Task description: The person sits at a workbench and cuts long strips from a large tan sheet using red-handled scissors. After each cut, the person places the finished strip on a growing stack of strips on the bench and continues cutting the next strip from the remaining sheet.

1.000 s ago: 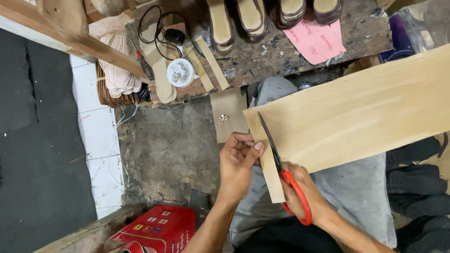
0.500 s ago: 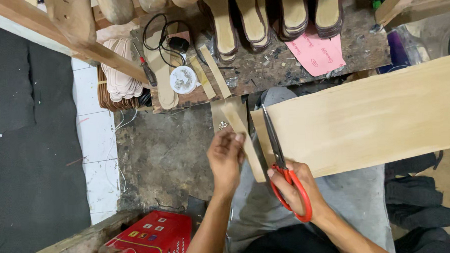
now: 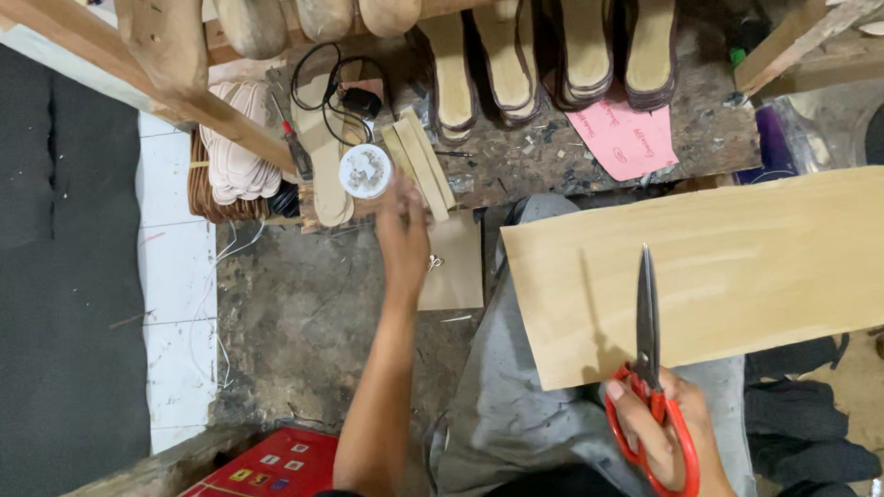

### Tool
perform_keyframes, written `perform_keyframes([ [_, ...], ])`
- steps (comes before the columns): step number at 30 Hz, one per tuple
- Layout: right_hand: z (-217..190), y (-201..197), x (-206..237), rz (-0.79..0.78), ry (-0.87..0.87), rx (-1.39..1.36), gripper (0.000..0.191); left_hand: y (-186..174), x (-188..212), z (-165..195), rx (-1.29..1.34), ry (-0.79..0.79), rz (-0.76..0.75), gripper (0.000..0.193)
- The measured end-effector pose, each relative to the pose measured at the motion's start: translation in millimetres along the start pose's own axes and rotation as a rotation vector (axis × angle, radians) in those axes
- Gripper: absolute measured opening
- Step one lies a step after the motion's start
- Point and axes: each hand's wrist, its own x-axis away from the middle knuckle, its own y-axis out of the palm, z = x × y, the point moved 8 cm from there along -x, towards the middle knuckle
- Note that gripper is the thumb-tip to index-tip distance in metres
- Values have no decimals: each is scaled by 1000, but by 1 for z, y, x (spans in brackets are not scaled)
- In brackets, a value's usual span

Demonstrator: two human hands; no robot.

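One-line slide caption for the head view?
Right hand holds red-handled scissors over tan sheet; left hand reaches toward narrow tan strips.

Left hand (image 3: 403, 225) outstretched forward, right hand (image 3: 657, 429) low in closed grip.

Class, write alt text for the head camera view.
A person's right hand holds red-handled scissors over a long tan sheet on their lap, while the left hand places a cut strip beside tan strips on the cluttered wooden workbench.
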Motion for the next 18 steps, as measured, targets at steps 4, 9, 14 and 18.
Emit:
perform_keyframes([
  [4,63,-49,19,30,161,190,18,31,136,46,137,-298,-393,45],
  [9,149,-89,47,-164,321,530,22,52,181,98,498,-474,-546,62],
  [14,197,-82,72,-642,276,737,33,58,199,111,262,-384,-629,84],
  [18,194,-84,69,-485,272,577,32,80,212,98,282,-428,-554,89],
])
